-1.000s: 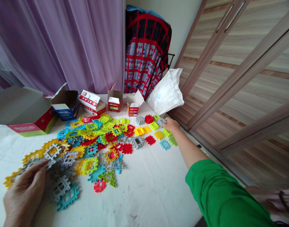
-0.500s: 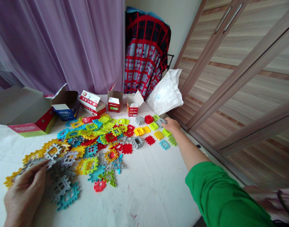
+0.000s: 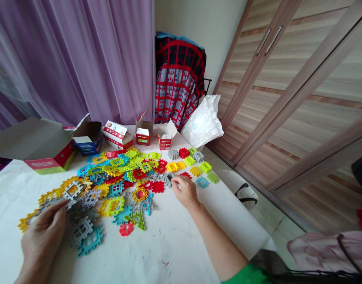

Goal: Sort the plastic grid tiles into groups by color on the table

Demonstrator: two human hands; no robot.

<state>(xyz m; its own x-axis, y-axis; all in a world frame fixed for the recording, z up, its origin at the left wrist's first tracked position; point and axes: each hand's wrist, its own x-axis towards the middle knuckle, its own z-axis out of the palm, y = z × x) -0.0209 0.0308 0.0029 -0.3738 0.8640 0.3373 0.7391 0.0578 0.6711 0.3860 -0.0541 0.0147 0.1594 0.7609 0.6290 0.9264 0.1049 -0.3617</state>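
**Two hands at the toothed pieces**

Left hand (image 3: 45, 232): fingers bent, thumb near them, tips at the grey frames (image 3: 82, 230) on the pile's near left edge. Cannot tell whether one is pinched.

Right hand (image 3: 185, 191): fingers curled together beside a grey block (image 3: 167, 180) at the right end of the pile (image 3: 117, 188). Tips partly hidden; grip uncertain.

Farther right, loose pieces, among them a yellow one (image 3: 195, 170) and a blue one (image 3: 202, 182), lie on the white cloth (image 3: 181, 244).

Handling, my judgement: pinch edges, lift straight up; interlocking teeth could drag neighbours.
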